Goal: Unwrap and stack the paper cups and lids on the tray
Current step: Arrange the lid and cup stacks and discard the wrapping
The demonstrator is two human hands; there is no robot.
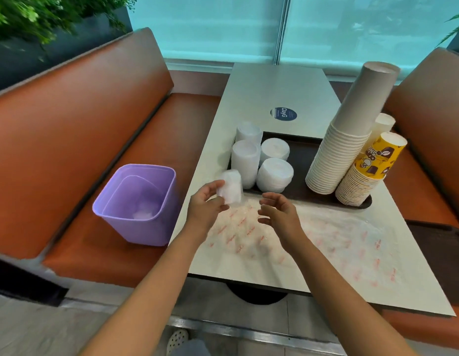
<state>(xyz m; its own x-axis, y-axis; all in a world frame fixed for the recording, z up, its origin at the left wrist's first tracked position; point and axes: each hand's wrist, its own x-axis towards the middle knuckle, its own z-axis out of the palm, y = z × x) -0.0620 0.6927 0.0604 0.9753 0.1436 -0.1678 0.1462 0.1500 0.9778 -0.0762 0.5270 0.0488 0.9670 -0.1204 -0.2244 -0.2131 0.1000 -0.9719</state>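
Benches [76, 129] in orange upholstery flank a pale tabletop [277, 91], the largest things around the dark tray [300, 155] that sits across its middle. On the tray's right end a tall stack of white paper cups [351, 129] leans beside a shorter stack of yellow printed cups [372, 168], with another white stack [383, 124] showing behind them. On the tray's left end four stacks of white lids [274, 176] stand close together. In front of the tray, clear plastic wrap with red print [326, 240] lies spread over the tabletop. Left of the tray, on the bench seat, stands a purple bin [138, 204] with some crumpled plastic at its bottom. Just before the tray's front left corner, the left hand [205, 201] holds a small stack of lids [231, 186], blurred, between thumb and fingers above the tabletop. The right hand [279, 211] hovers beside it over the wrap, fingers loosely spread and curved, holding nothing. Beyond the tray lies a round blue sticker [283, 114].
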